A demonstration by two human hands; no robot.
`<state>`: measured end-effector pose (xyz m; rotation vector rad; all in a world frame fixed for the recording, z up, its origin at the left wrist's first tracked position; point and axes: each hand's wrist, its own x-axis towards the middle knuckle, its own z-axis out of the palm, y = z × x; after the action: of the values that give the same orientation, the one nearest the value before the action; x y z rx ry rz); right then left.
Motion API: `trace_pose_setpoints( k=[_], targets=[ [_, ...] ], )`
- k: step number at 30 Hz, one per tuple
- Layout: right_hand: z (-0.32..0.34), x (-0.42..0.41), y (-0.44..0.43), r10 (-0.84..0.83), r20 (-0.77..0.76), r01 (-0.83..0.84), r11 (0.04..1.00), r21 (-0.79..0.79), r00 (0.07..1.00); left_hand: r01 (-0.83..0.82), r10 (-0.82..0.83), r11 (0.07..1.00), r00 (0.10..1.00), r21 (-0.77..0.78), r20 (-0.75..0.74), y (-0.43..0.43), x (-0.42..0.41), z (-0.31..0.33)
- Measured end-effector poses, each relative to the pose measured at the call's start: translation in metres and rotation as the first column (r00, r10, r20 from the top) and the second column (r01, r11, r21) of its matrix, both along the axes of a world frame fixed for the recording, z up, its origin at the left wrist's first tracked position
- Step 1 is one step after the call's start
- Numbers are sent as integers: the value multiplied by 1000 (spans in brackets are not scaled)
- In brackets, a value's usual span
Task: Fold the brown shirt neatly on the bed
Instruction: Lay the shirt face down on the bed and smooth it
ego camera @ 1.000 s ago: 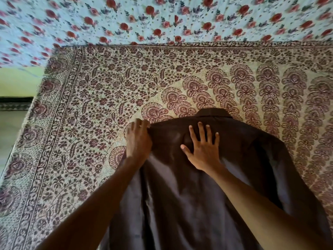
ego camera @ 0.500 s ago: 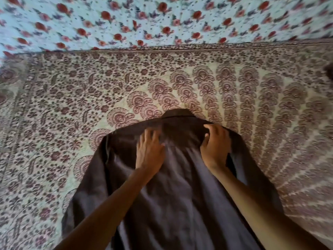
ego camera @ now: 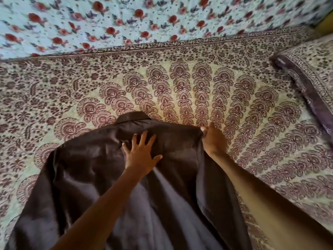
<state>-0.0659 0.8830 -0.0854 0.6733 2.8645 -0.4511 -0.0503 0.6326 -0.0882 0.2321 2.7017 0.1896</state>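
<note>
The brown shirt (ego camera: 86,170) lies back up on the patterned bedspread (ego camera: 198,83), its collar (ego camera: 133,117) pointing away from me. My left hand (ego camera: 141,154) presses flat on the upper back just below the collar, fingers spread. My right hand (ego camera: 213,138) grips the shirt's right shoulder edge, thumb on top and fingers curled under the cloth. The right side of the shirt is folded in along a straight edge. The left sleeve spreads out to the lower left.
A matching patterned pillow (ego camera: 310,69) lies at the right edge of the bed. A pale blue sheet with red flowers (ego camera: 126,20) covers the far side. The bedspread stretches bare to the left and right of the shirt.
The view has swung right and the pillow has come into sight. My left hand moved from the left shoulder to the middle of the back. My right hand moved out to the right shoulder edge.
</note>
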Motion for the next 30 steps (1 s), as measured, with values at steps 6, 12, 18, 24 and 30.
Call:
trace_pose_setpoints(
  k=[6,12,18,24,30],
  targets=[
    [-7,-19,20,286,-47,-280,954,111,957,-14,13,999,1000,-41,-18,6,0,-6],
    [-6,9,34,75,-87,-80,995,-64,993,-80,79,997,994,-10,-78,20,-2,1],
    [-10,32,63,224,15,-224,974,-16,974,54,-51,977,998,206,-24,47,0,-7],
    [-1,11,111,263,-58,-265,964,-34,963,101,-107,992,992,77,69,49,3,-16],
    [7,57,107,14,36,-6,975,-222,999,123,-121,992,987,8,-106,71,14,5]
  ],
)
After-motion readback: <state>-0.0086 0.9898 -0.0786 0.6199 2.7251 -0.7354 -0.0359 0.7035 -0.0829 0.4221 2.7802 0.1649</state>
